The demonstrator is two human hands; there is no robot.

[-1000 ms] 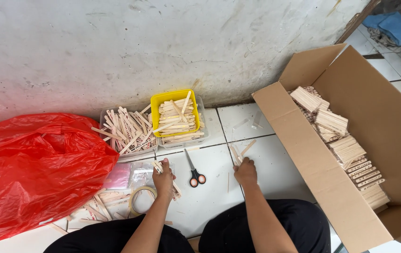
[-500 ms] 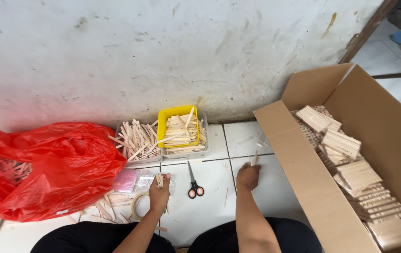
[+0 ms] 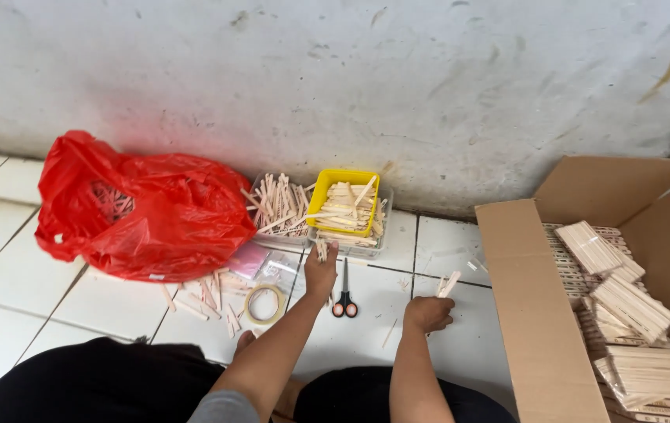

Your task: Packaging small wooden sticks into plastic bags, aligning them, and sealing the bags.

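the left hand is closed around a small bunch of flat wooden sticks, whose ends stick out above the fingers; their long axis runs roughly away from the person, toward the wall. the right hand is curled shut on a couple more sticks, which point up and slightly to the right, tilted off the floor.

between the two hands lies a pair of scissors with red and black handles, blades pointing toward the wall, handles toward the person. just left of the left hand a roll of clear tape lies flat, with small clear plastic bags beside it and loose sticks scattered about.

beyond the left hand stand a clear tray full of jumbled sticks and, touching it on the right, a yellow tub with sticks heaped in mixed directions. further left a red plastic bag slumps open with sticks inside. on the right an open cardboard box holds bundled sticks in neat stacks.

everything sits on a white tiled floor with dark grout lines, meeting a stained, rough grey-white wall. the person sits on the floor in dark trousers.
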